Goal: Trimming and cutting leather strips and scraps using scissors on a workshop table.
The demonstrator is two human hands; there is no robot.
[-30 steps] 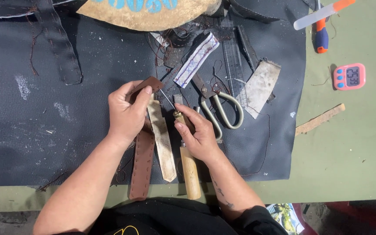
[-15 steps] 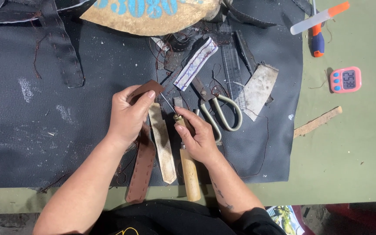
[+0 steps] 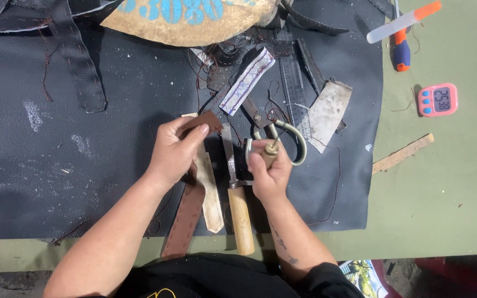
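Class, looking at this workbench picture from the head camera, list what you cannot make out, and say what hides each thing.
1. Tool tip in the right hand: head view, fist covers all but a small brass end.
2. Brown leather strap: upper part under the left hand.
3. Scissors handles: partly behind the right hand.
4. Tan board: cut off by the top edge.

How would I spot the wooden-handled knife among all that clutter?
Start at the dark mat on the green table. Between the two hands lies the knife, blade pointing away. Its pale round wooden handle sets it apart from the flat brown strap beside it.
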